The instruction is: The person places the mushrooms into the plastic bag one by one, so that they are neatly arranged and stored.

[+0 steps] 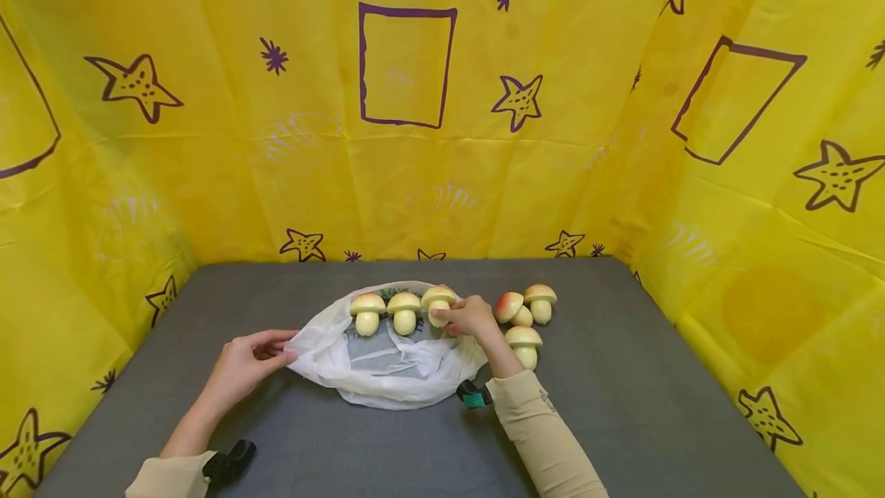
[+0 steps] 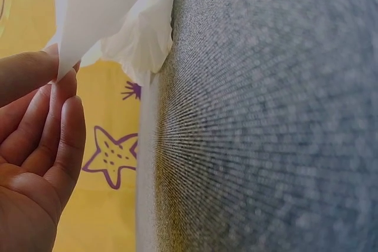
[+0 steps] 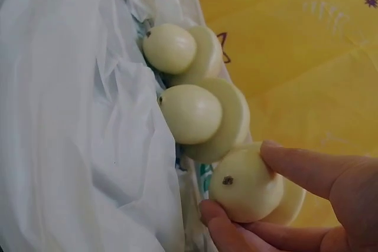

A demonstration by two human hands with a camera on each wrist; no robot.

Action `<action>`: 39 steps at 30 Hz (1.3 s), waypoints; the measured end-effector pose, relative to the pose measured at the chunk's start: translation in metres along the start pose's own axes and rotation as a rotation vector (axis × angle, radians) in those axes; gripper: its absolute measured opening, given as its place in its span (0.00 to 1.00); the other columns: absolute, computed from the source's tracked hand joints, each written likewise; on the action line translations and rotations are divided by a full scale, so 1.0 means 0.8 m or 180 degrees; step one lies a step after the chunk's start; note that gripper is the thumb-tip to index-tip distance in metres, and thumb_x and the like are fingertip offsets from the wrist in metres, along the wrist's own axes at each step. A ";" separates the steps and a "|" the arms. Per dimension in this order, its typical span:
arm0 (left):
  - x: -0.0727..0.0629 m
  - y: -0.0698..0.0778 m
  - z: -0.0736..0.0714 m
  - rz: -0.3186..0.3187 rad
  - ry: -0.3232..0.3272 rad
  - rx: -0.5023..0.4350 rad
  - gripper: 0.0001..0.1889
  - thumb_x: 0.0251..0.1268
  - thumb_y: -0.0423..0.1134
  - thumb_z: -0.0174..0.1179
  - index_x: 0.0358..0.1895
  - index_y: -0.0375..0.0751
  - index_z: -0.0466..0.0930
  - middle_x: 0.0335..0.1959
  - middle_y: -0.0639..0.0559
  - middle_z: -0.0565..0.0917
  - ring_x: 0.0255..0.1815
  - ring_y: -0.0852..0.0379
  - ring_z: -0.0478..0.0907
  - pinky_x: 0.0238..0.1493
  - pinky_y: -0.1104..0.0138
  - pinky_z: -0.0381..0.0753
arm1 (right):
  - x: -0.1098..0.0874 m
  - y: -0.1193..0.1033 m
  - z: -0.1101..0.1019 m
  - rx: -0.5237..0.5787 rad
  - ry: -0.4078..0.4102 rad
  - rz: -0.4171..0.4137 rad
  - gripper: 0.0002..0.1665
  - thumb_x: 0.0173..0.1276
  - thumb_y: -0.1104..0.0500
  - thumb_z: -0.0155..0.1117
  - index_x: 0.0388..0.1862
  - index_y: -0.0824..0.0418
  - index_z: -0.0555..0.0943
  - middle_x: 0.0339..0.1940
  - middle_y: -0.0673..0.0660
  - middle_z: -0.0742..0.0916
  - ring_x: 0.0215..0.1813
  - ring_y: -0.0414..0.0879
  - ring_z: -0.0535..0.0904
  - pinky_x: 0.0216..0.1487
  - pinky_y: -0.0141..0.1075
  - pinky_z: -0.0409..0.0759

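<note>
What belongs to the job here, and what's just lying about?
Job:
white bag, left hand pinching it
mushroom in the right hand
two mushrooms at the bag's opening
probably three mushrooms beside the bag

Surroundings:
yellow cloth
grey table

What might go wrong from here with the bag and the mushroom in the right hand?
The left hand pinches just the edge of the white bag, so its grip might slip and the mouth sag. The right hand holds the end mushroom close beside the middle mushroom, so shifting one could nudge the other out of line.
</note>
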State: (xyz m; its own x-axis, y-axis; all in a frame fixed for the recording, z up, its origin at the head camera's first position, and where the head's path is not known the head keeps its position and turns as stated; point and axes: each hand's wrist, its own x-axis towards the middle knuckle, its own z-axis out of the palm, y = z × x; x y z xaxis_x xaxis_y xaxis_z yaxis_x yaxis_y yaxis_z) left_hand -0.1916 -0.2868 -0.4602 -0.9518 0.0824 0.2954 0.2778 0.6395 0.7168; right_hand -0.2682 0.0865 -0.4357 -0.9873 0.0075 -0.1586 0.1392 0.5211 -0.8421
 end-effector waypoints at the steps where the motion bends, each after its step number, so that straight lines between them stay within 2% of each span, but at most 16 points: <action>1: 0.000 0.000 0.000 -0.0007 -0.0003 0.0014 0.17 0.52 0.43 0.71 0.46 0.43 0.85 0.34 0.49 0.86 0.29 0.69 0.78 0.31 0.75 0.79 | 0.001 0.000 0.000 -0.0010 -0.0003 0.0007 0.21 0.54 0.46 0.73 0.27 0.64 0.87 0.24 0.62 0.88 0.28 0.51 0.87 0.30 0.34 0.82; 5: 0.001 -0.001 -0.001 -0.0029 -0.0006 0.0046 0.17 0.52 0.44 0.71 0.46 0.44 0.85 0.33 0.50 0.86 0.28 0.68 0.77 0.31 0.74 0.79 | 0.003 0.002 0.001 -0.0082 -0.0014 0.0033 0.21 0.53 0.46 0.74 0.26 0.65 0.86 0.24 0.63 0.88 0.28 0.50 0.87 0.28 0.31 0.81; 11: 0.000 0.000 -0.001 0.0025 0.0023 0.0039 0.16 0.52 0.42 0.71 0.45 0.43 0.85 0.32 0.50 0.86 0.28 0.68 0.78 0.31 0.75 0.79 | 0.004 0.006 0.002 -0.0301 -0.0029 -0.0033 0.22 0.52 0.43 0.74 0.23 0.63 0.87 0.22 0.60 0.88 0.25 0.47 0.86 0.23 0.26 0.74; 20: -0.002 0.003 -0.004 0.0017 -0.0002 -0.0007 0.17 0.52 0.43 0.71 0.47 0.44 0.85 0.33 0.49 0.86 0.29 0.69 0.78 0.31 0.75 0.79 | 0.004 0.007 0.001 -0.0472 -0.0010 -0.0098 0.23 0.52 0.42 0.73 0.25 0.62 0.88 0.20 0.58 0.88 0.24 0.45 0.85 0.25 0.27 0.74; 32: -0.003 0.004 -0.006 -0.0067 -0.0035 -0.0013 0.18 0.52 0.43 0.70 0.48 0.43 0.84 0.35 0.48 0.86 0.30 0.69 0.78 0.32 0.75 0.79 | 0.000 0.007 0.001 -0.0460 -0.0102 -0.0101 0.19 0.54 0.46 0.73 0.26 0.62 0.87 0.21 0.57 0.88 0.25 0.47 0.85 0.27 0.30 0.79; 39: -0.001 0.006 -0.006 -0.0081 -0.0050 0.0002 0.18 0.52 0.44 0.71 0.47 0.43 0.85 0.34 0.49 0.86 0.30 0.69 0.78 0.32 0.75 0.79 | 0.002 0.009 0.001 -0.0309 -0.0109 -0.0060 0.17 0.52 0.50 0.75 0.27 0.64 0.86 0.20 0.56 0.87 0.25 0.46 0.85 0.28 0.32 0.81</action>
State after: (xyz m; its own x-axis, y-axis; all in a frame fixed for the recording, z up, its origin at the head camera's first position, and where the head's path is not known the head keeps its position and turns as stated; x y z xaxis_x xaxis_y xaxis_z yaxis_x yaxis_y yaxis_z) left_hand -0.1890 -0.2876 -0.4542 -0.9605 0.0783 0.2671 0.2536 0.6420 0.7236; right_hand -0.2684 0.0896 -0.4420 -0.9863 -0.0314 -0.1622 0.1111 0.6011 -0.7914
